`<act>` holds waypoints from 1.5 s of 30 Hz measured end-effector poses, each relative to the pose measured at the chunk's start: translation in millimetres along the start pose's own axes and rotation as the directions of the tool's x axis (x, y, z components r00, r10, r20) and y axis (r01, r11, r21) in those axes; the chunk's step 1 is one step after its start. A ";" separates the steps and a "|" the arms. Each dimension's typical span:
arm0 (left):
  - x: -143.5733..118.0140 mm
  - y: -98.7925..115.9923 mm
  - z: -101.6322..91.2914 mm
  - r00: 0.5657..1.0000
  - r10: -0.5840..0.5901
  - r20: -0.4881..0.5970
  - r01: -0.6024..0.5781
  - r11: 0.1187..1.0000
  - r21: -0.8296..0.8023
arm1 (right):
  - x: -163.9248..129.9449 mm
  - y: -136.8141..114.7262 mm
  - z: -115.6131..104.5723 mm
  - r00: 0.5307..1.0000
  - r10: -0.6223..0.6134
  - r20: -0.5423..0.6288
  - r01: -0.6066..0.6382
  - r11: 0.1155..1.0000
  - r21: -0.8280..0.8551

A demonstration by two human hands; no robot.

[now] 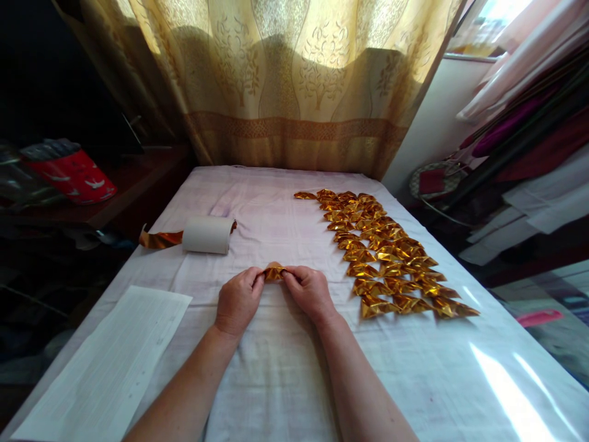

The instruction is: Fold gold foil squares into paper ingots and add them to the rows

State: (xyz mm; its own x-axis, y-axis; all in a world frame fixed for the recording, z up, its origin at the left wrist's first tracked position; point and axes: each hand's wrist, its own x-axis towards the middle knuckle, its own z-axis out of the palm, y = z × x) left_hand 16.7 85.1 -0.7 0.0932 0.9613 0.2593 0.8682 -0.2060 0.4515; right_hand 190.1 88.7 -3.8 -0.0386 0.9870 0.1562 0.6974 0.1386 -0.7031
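Observation:
Between my two hands, over the middle of the cloth-covered table, is a small folded gold foil paper piece (pixel 275 272). My left hand (pixel 239 299) pinches its left end, and my right hand (pixel 309 291) pinches its right end. Both hands are closed, and the fingertips hide the ends of the piece. Off to the right, several rows of similar folded gold foil pieces (pixel 391 255) lie close together. Left of my hands, a white cardboard tube (pixel 206 234) lies on its side, with gold foil (pixel 161 239) sticking out at both ends.
A printed paper sheet (pixel 108 362) lies at the front left of the white cloth (pixel 271 368). Behind the table hangs a patterned curtain (pixel 280 80). A red container (pixel 76 175) stands on a dark side table at left. Hanging clothes (pixel 543 166) crowd the right side.

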 end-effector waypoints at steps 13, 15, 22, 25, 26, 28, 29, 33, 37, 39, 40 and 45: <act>2.1 0.3 -1.9 0.996 -0.078 -0.042 0.068 0.977 -0.200 | 0.2 -7.3 -9.5 0.987 -0.045 -0.152 0.020 0.986 -0.167; 3.0 0.0 -3.3 0.995 -0.089 -0.041 0.076 0.965 -0.249 | 2.1 -9.3 -11.6 0.982 -0.029 -0.187 -0.009 0.980 -0.200; 4.6 -5.4 -3.9 0.990 -0.137 -0.038 0.115 0.927 -0.357 | 71.5 -9.7 -48.6 0.946 0.049 -0.321 -0.183 0.897 -0.401; 4.5 -9.0 -1.0 0.984 -0.174 -0.035 0.144 0.900 -0.412 | 119.0 0.6 -66.9 0.948 0.106 -0.302 -0.263 0.793 -0.550; 4.5 -10.0 -0.1 0.982 -0.183 -0.036 0.151 0.890 -0.431 | 133.2 5.4 -71.3 0.945 0.118 -0.305 -0.279 0.779 -0.562; 4.3 -11.5 1.2 0.980 -0.196 -0.033 0.158 0.870 -0.467 | 157.5 15.9 -77.2 0.943 0.136 -0.303 -0.298 0.750 -0.590; 4.2 -11.8 1.6 0.979 -0.200 -0.030 0.162 0.862 -0.480 | 167.6 21.3 -78.7 0.944 0.141 -0.298 -0.301 0.738 -0.604; 3.6 -11.6 1.6 0.977 -0.213 -0.017 0.176 0.847 -0.501 | 196.4 40.8 -78.6 0.945 0.141 -0.296 -0.307 0.698 -0.646; 3.0 -10.5 1.2 0.975 -0.222 -0.019 0.183 0.849 -0.496 | 214.0 54.5 -73.1 0.949 0.124 -0.289 -0.295 0.673 -0.678; 2.5 -10.5 1.5 0.974 -0.226 -0.011 0.191 0.847 -0.496 | 220.2 58.7 -69.5 0.950 0.113 -0.290 -0.289 0.666 -0.687; 2.3 -10.7 1.7 0.974 -0.227 -0.006 0.194 0.847 -0.495 | 222.7 60.2 -67.6 0.950 0.108 -0.293 -0.288 0.665 -0.689; 1.8 -12.1 3.0 0.975 -0.221 -0.012 0.188 0.858 -0.477 | 229.9 63.5 -59.9 0.947 0.106 -0.304 -0.295 0.668 -0.684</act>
State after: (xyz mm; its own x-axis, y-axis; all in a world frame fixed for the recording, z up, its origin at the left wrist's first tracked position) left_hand 7.8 89.9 -8.3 -0.1068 0.9807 0.1637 0.5299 -0.0831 0.8440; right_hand 268.4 319.5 29.0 0.2552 0.9241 0.2845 0.9663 -0.2541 -0.0414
